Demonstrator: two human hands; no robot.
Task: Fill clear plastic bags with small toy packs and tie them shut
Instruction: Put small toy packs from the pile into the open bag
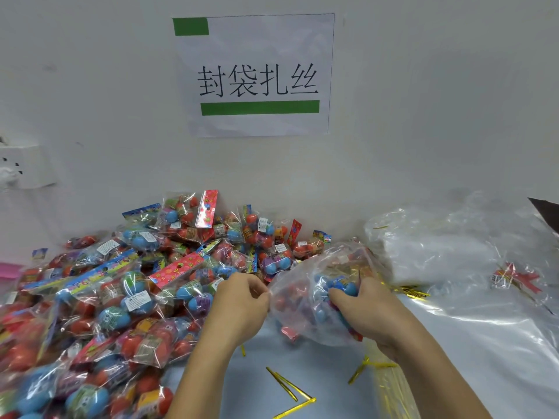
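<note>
Packs are being put into a clear bag, which is held up just over the table between the two hands, right beside the big pile of packs. The bag's edge is pinched by the left hand, and a blue pack is gripped inside the bag by the right hand. Next, the top should probably be bunched and tied with a gold tie from the table.

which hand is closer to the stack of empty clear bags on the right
Right. The right hand grips the filled bag just beside the stack of empty bags; the left hand pinches the bag's far edge, toward the toy pile.
</note>
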